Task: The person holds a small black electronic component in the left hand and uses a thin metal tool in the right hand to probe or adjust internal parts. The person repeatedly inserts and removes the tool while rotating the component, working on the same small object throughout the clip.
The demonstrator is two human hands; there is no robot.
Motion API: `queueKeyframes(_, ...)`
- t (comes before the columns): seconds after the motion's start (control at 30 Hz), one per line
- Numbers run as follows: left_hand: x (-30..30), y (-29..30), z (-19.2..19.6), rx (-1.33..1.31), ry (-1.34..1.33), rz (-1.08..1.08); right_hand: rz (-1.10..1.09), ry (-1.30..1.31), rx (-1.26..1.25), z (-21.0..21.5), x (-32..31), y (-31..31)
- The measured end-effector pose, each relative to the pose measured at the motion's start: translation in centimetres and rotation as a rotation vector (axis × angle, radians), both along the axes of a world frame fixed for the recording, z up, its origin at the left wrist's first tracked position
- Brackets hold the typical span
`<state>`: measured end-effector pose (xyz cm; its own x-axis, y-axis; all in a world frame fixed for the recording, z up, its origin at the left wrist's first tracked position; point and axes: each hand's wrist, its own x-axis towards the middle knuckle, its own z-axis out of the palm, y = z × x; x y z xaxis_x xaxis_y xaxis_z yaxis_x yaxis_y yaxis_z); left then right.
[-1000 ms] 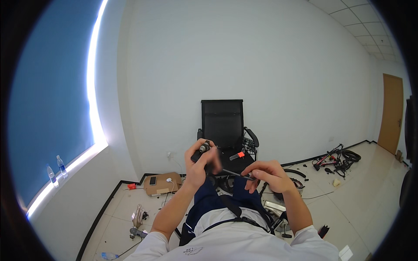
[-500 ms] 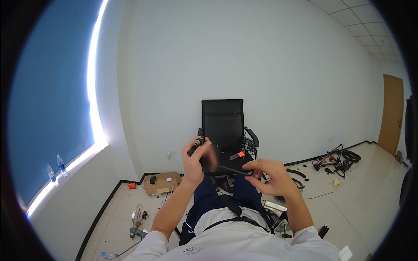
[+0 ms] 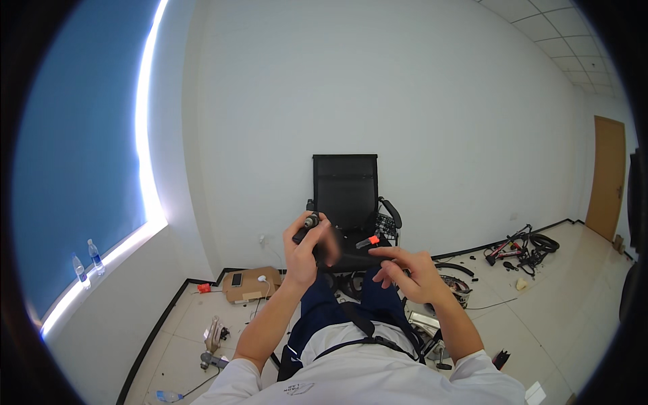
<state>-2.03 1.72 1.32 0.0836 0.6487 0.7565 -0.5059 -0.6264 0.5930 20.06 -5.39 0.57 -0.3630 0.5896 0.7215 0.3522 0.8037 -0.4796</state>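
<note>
Head view, near to far: at the lower centre of the frame, white sleeves and two bare forearms rise from the lower edge. The left hand point(image 3: 302, 251), just left of centre, is closed around the dark handle of a small black tool with a metal tip point(image 3: 311, 221), the tip projecting above the fist. The right hand point(image 3: 407, 273), right of centre, is loosely curled, its fingers pinching toward the far end of a dark, blurred bar-like part point(image 3: 352, 259) that spans between the hands; whether they truly grip it cannot be told. A small red-orange piece point(image 3: 372, 239) shows just above that part. Beyond the hands stands a black office chair point(image 3: 345, 192) against the white wall; a flat cardboard box point(image 3: 251, 284) lies on the tiled floor at lower left, a tangle of cables and parts point(image 3: 523, 247) at right, two water bottles point(image 3: 88, 260) on the sill at far left, a wooden door point(image 3: 605, 177) at far right. Judged risk: with only a light right-hand pinch, the part may twist or drop onto the lap or floor
</note>
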Motion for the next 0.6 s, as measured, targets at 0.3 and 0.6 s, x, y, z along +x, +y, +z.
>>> queueKeyframes(0.3,0.21,-0.58,-0.05,0.049,0.011,0.017,0.115,0.112,-0.301,0.35,0.12,-0.26)
queueKeyframes(0.6,0.70,-0.62,-0.49,0.163,-0.068,0.073,0.197,0.184,-0.403,0.51,0.16,-0.19)
